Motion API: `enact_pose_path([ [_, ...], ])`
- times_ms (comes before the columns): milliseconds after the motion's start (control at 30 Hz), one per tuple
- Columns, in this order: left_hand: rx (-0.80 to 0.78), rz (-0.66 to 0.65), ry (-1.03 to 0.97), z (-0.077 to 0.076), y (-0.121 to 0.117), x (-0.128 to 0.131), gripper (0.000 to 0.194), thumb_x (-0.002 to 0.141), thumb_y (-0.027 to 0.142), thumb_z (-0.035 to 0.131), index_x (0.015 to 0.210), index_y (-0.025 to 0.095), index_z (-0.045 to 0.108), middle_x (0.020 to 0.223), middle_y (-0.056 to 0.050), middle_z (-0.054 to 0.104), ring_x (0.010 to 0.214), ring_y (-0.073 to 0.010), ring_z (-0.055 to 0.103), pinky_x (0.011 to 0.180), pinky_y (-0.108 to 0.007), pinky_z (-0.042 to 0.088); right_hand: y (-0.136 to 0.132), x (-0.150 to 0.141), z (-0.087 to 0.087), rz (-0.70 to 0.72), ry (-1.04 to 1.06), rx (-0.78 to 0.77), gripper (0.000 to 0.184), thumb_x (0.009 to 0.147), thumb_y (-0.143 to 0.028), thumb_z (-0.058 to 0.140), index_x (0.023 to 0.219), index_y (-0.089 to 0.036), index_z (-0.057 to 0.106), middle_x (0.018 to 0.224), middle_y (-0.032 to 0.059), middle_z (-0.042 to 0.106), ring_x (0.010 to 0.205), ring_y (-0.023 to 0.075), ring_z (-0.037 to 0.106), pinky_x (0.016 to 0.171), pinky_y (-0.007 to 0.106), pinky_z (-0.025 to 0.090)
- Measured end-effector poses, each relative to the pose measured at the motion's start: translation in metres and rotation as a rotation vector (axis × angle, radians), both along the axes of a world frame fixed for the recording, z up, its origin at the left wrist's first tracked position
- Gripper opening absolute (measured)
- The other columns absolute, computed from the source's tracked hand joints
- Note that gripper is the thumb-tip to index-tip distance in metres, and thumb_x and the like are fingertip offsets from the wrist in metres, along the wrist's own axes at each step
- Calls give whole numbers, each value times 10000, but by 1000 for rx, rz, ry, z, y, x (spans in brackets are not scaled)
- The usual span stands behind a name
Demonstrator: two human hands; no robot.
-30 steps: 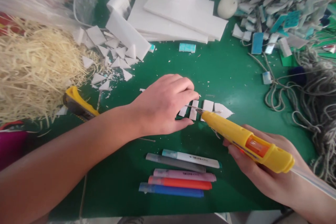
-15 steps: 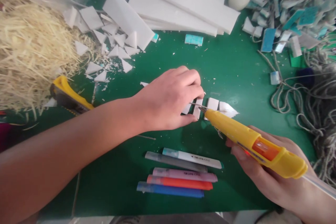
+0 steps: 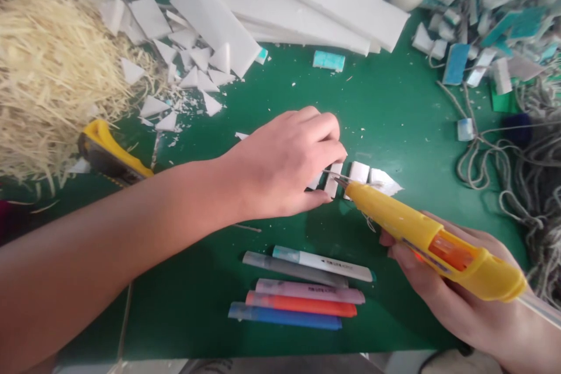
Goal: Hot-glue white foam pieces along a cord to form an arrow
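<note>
White pieces (image 3: 360, 172) are aligned, gluing seemingly unfinished; a glue gun (image 3: 394, 210) is gripped by the right hand (image 3: 471, 310) (one narrow piece (image 3: 332, 188) apparently pinched by the left hand (image 3: 289, 162)).

Near the middle of the frame, the cut pieces (image 3: 360, 172) lie in a row on the table (image 3: 394, 93), by the left hand (image 3: 287, 166) and the tip of the glue gun (image 3: 397, 210), which is in the right hand (image 3: 464, 286); below them are the markers (image 3: 302, 290). The straw heap (image 3: 56, 41) is at upper left, the sheets (image 3: 302, 3) at top centre, the scrap pile (image 3: 495, 17) at upper right, and the cord bundle (image 3: 523, 187) below this pile.
</note>
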State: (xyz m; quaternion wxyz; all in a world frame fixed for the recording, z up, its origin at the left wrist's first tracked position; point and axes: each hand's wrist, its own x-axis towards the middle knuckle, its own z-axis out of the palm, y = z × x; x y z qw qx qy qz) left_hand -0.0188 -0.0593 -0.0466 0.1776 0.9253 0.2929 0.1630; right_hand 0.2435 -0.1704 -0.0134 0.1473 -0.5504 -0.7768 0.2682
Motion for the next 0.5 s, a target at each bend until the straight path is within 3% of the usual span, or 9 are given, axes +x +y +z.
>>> enact_pose_path([
  [100, -20, -5, -25, 5, 0, -4, 211, 935, 311, 683, 1120, 212, 711, 1130, -79, 708, 1029, -273, 670, 882, -428, 542, -1, -1, -1, -47, 24, 18, 359, 1058, -422, 543, 741, -260, 499, 764, 73, 742, 644, 227, 746, 426, 313, 447],
  [200, 7, 16, -39, 8, 1, -6, 154, 959, 226, 571, 1008, 230, 717, 1082, -61, 723, 985, -247, 671, 864, -418, 532, -2, -1, -3, -55, 29, 8, 364, 1057, -421, 538, 735, -258, 497, 763, 75, 745, 637, 225, 745, 430, 317, 437],
  [333, 78, 17, -8, 6, 2, -4, 236, 962, 178, 509, 805, 205, 683, 976, -63, 718, 869, -215, 634, 794, -398, 518, -2, -2, -3, -50, 28, 14, 351, 1053, -403, 546, 738, -256, 499, 764, 69, 749, 621, 213, 738, 440, 317, 449],
  [500, 95, 4, 15, 3, 2, -1, 284, 980, 164, 477, 794, 196, 689, 961, -66, 720, 847, -205, 621, 770, -383, 508, 0, -1, 0, -20, -9, 10, 321, 1052, -366, 540, 753, -256, 501, 767, 73, 749, 625, 211, 739, 442, 310, 471],
])
